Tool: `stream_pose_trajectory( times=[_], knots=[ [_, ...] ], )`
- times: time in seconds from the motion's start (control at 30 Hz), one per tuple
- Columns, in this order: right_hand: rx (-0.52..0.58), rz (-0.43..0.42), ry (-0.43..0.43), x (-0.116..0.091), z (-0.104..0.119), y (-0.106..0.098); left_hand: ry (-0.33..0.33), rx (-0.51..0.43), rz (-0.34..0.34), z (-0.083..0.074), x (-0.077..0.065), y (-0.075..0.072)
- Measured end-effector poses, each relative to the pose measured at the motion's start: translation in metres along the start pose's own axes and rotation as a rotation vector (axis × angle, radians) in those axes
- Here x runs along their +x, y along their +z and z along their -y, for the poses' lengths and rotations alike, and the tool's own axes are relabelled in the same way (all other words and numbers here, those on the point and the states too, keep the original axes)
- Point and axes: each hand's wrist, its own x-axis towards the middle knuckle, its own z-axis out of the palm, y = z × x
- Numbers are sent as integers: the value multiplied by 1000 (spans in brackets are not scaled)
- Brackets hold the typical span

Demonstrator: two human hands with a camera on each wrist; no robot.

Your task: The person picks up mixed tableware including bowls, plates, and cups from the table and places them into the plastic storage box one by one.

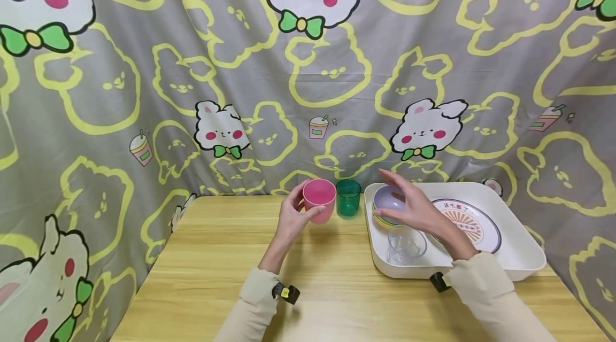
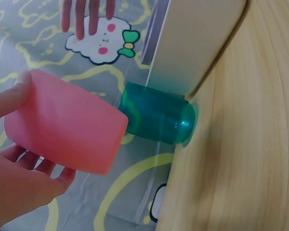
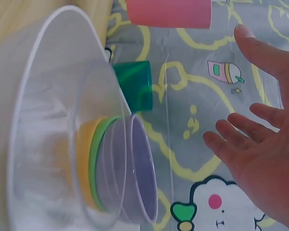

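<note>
My left hand (image 1: 292,215) grips a pink cup (image 1: 320,207) by its sides and holds it above the table. Just right of that cup, a see-through green cup (image 1: 348,199) stands on the wood by the curtain; the left wrist view shows the pink cup (image 2: 67,122) clear of the tabletop. Over the left part of a white tray (image 1: 517,256), my right hand (image 1: 415,206) is spread and holds nothing. Below it sits a purple bowl (image 3: 144,168), stacked on a green bowl (image 3: 95,159) and a yellow bowl (image 3: 84,166). A clear cup (image 1: 405,248) stands nearer the tray's front.
A white plate (image 1: 474,224) with an orange ray pattern and dark rim lies in the tray, partly behind the right forearm. The wooden table (image 1: 212,267) extends left and forward. A grey cartoon-print curtain (image 1: 269,80) hangs along the table's back edge.
</note>
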Motion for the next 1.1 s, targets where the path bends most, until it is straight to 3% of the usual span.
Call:
stream_pose_trajectory(
  times=[0.5,1.1],
  knots=[
    [69,68,-30,21,10,31,-56,-106,110,-4,-5,-2],
    [206,199,-11,33,19,54,-87,-96,139,-14,-11,4]
  ],
)
